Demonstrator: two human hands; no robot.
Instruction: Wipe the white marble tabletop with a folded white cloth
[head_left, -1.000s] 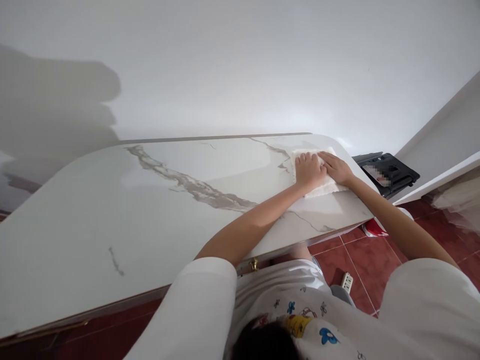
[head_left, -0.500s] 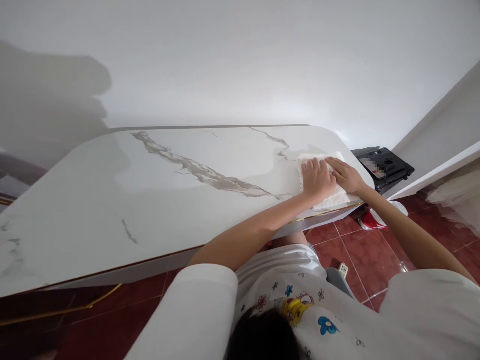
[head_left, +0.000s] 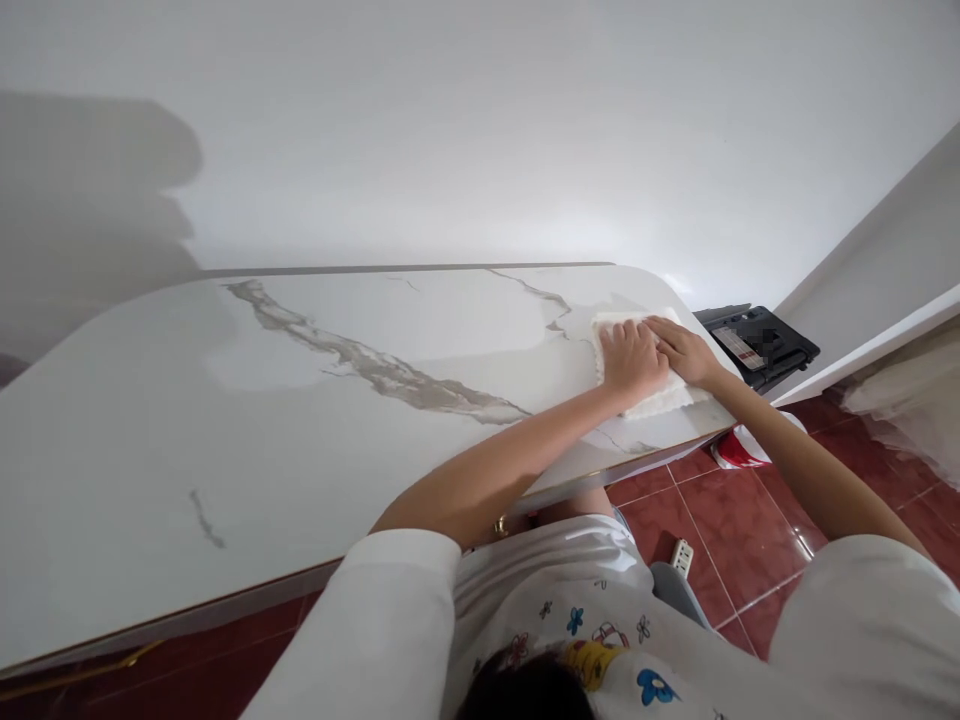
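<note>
A white cloth [head_left: 664, 402] lies flat on the right end of a white marble-patterned table [head_left: 360, 480]. My left hand [head_left: 634, 358] presses down on the cloth with its fingers bent into it. Beside it, my right hand [head_left: 684, 352] rests on the cloth's right part, fingers stretched out flat and reaching to the left hand. The two hands touch, and part of the cloth is hidden under them.
A white wall [head_left: 450, 130] runs behind the table. Past its right end lies a black case [head_left: 765, 345]. On the red tiled floor [head_left: 724, 520] are a red and white bag [head_left: 739, 450] and a power strip [head_left: 681, 557]. Pale sheer fabric [head_left: 911, 385] hangs at far right.
Both hands and the cloth have shifted slightly away from the table's front edge, toward the wall. The camera view has tilted a little, so the table sits lower and further left.
</note>
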